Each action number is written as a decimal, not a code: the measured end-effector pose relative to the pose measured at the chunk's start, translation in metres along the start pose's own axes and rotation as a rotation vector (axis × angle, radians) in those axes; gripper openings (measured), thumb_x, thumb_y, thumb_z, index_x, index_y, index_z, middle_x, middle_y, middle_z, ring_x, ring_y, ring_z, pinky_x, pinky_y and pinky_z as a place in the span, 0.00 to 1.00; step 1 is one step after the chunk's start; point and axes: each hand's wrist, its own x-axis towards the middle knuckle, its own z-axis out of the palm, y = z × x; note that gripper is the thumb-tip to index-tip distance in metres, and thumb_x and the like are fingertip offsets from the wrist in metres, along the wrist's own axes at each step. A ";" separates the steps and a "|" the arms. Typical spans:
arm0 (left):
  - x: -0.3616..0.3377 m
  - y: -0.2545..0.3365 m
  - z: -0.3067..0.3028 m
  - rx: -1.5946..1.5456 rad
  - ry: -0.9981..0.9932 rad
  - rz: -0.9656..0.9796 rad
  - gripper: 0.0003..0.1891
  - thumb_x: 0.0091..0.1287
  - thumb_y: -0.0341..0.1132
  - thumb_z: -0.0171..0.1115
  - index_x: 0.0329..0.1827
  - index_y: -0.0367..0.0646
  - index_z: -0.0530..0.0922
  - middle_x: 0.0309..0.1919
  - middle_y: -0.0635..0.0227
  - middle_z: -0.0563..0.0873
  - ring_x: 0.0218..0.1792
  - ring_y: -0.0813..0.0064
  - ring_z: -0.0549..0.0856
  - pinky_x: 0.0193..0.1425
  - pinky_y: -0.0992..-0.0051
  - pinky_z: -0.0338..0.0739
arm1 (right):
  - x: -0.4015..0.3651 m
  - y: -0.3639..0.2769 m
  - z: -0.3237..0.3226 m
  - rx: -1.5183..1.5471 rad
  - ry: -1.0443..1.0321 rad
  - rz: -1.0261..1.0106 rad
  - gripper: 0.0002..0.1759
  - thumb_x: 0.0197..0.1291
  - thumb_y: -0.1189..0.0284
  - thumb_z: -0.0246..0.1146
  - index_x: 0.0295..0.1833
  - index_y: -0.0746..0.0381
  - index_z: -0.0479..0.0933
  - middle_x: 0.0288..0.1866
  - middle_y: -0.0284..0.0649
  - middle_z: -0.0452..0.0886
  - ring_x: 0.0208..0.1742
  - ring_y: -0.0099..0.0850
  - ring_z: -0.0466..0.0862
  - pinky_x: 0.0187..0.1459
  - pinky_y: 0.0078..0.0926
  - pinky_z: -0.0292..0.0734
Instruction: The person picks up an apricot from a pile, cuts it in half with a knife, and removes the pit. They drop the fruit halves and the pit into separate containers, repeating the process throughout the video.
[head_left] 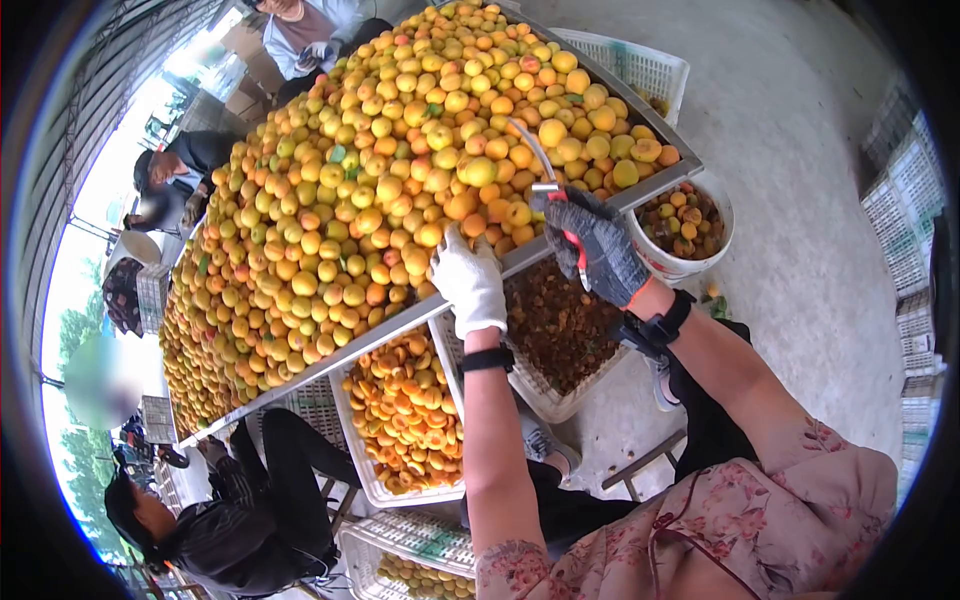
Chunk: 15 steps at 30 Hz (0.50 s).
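A large heap of apricots (340,200) fills a metal-edged table (400,322) in front of me. My left hand (467,282), in a white glove, reaches over the near edge. Its fingers are apart and touch apricots at the front of the heap; no fruit is clearly held. In a dark grey glove, my right hand (598,245) is closed around the red handle of a knife with a curved blade (534,148). The blade points up and away over the fruit. Part of the handle is hidden by the fingers.
Below the edge stand a crate of halved apricots (405,415) and a crate of brown pits (560,325). A white bucket (722,235) with fruit stands right, near a white crate (630,65). Co-workers (250,500) sit along the left side. More crates (915,200) line the right.
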 end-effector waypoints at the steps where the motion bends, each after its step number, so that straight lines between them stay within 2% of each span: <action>1: 0.010 0.005 0.005 0.067 -0.096 -0.018 0.21 0.59 0.41 0.64 0.55 0.44 0.77 0.43 0.52 0.85 0.46 0.51 0.82 0.54 0.58 0.73 | 0.000 -0.003 -0.003 -0.018 0.013 0.012 0.08 0.63 0.69 0.64 0.46 0.59 0.80 0.25 0.25 0.77 0.19 0.14 0.72 0.17 0.12 0.62; 2: 0.018 0.010 0.011 0.135 -0.194 -0.036 0.22 0.59 0.43 0.63 0.54 0.44 0.76 0.45 0.53 0.84 0.47 0.51 0.81 0.55 0.57 0.73 | 0.001 -0.005 -0.007 -0.034 0.028 0.025 0.08 0.63 0.69 0.64 0.45 0.58 0.80 0.24 0.25 0.77 0.19 0.14 0.72 0.17 0.12 0.61; 3: 0.023 0.014 0.015 0.229 -0.216 -0.044 0.21 0.58 0.44 0.63 0.52 0.45 0.76 0.42 0.54 0.85 0.47 0.53 0.82 0.56 0.56 0.71 | 0.003 -0.008 -0.011 -0.028 0.036 0.019 0.08 0.63 0.69 0.64 0.45 0.58 0.80 0.24 0.25 0.77 0.19 0.14 0.72 0.17 0.12 0.61; 4: 0.031 0.014 0.019 0.232 -0.238 -0.067 0.18 0.59 0.43 0.63 0.49 0.46 0.77 0.39 0.55 0.86 0.44 0.52 0.83 0.51 0.57 0.74 | 0.004 -0.011 -0.016 -0.057 0.035 0.048 0.07 0.63 0.69 0.64 0.45 0.58 0.80 0.26 0.25 0.77 0.20 0.14 0.73 0.18 0.12 0.63; 6: 0.036 0.008 0.013 0.001 -0.246 -0.127 0.16 0.60 0.38 0.64 0.50 0.43 0.77 0.34 0.59 0.86 0.38 0.58 0.83 0.44 0.65 0.78 | 0.003 -0.013 -0.023 -0.111 0.035 0.109 0.07 0.63 0.69 0.64 0.46 0.57 0.79 0.28 0.25 0.78 0.23 0.14 0.74 0.21 0.13 0.65; 7: 0.034 0.015 -0.002 -0.508 -0.315 -0.335 0.16 0.61 0.32 0.64 0.51 0.39 0.76 0.34 0.62 0.84 0.33 0.66 0.82 0.37 0.72 0.78 | 0.000 -0.017 -0.017 -0.031 0.072 0.077 0.08 0.64 0.70 0.63 0.47 0.58 0.79 0.31 0.25 0.78 0.27 0.13 0.75 0.26 0.12 0.69; 8: 0.030 0.014 -0.006 -0.680 -0.195 -0.253 0.16 0.63 0.27 0.61 0.54 0.37 0.75 0.36 0.64 0.82 0.35 0.74 0.79 0.39 0.77 0.75 | 0.000 -0.016 -0.021 -0.023 0.072 0.073 0.08 0.64 0.70 0.63 0.47 0.58 0.79 0.31 0.25 0.78 0.27 0.13 0.75 0.26 0.12 0.69; 10: 0.019 0.009 -0.022 -1.188 -0.173 -0.234 0.17 0.65 0.23 0.55 0.57 0.37 0.73 0.43 0.60 0.81 0.40 0.71 0.81 0.48 0.73 0.78 | 0.001 -0.010 -0.027 -0.009 -0.039 0.036 0.08 0.65 0.71 0.62 0.48 0.59 0.78 0.33 0.25 0.78 0.30 0.13 0.75 0.30 0.11 0.71; 12: 0.000 0.033 -0.059 -1.687 -0.264 -0.392 0.19 0.65 0.20 0.50 0.60 0.37 0.70 0.47 0.57 0.80 0.47 0.67 0.81 0.60 0.62 0.77 | -0.008 -0.006 -0.023 -0.012 -0.033 0.080 0.10 0.66 0.70 0.61 0.50 0.62 0.78 0.32 0.26 0.78 0.30 0.14 0.75 0.29 0.13 0.71; 13: -0.008 0.031 -0.067 -1.770 -0.306 -0.349 0.21 0.64 0.20 0.49 0.62 0.37 0.67 0.50 0.56 0.79 0.50 0.63 0.82 0.64 0.52 0.75 | -0.011 -0.001 -0.024 -0.111 -0.117 0.063 0.12 0.66 0.69 0.61 0.50 0.63 0.78 0.31 0.28 0.78 0.30 0.15 0.75 0.29 0.14 0.71; 14: -0.018 0.032 -0.074 -1.804 -0.321 -0.365 0.21 0.65 0.21 0.50 0.62 0.36 0.67 0.49 0.57 0.79 0.50 0.64 0.82 0.63 0.56 0.76 | -0.015 0.002 -0.023 -0.209 -0.203 0.045 0.13 0.66 0.68 0.61 0.51 0.65 0.77 0.30 0.29 0.78 0.30 0.15 0.75 0.29 0.15 0.71; 15: -0.027 0.035 -0.080 -1.829 -0.311 -0.364 0.20 0.65 0.22 0.50 0.61 0.35 0.67 0.49 0.57 0.79 0.50 0.64 0.82 0.63 0.58 0.77 | -0.020 0.004 -0.021 -0.456 -0.227 -0.021 0.15 0.65 0.67 0.63 0.50 0.67 0.78 0.30 0.36 0.81 0.31 0.23 0.80 0.32 0.22 0.74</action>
